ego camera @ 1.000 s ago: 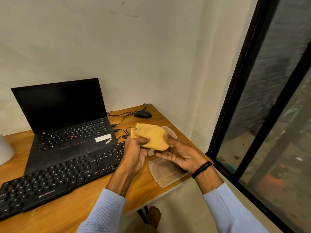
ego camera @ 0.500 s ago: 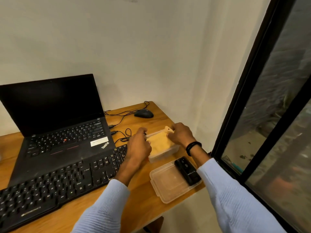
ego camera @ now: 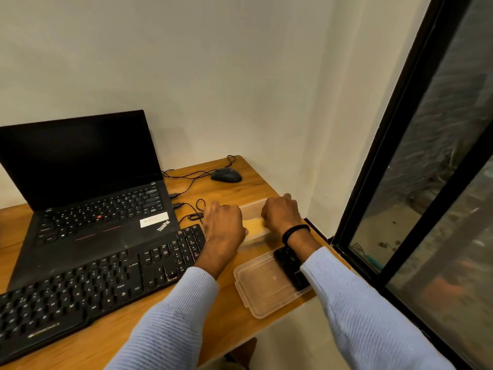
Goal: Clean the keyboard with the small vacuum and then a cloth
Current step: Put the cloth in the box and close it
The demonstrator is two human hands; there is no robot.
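A yellow cloth lies inside a clear plastic container near the desk's right edge. My left hand is at the container's left end and my right hand at its right end. Both have their fingers curled down onto the cloth's ends, with the fingertips hidden. The small black vacuum lies on the container's clear lid, partly under my right wrist. The black keyboard stretches across the desk to the left of my left arm.
An open black laptop stands behind the keyboard. A black mouse and its cables lie at the back of the wooden desk. A wall corner and a black-framed window close in on the right.
The cloth went from being held up between both hands down into the container. Both hands followed it and now sit at the container's two ends.
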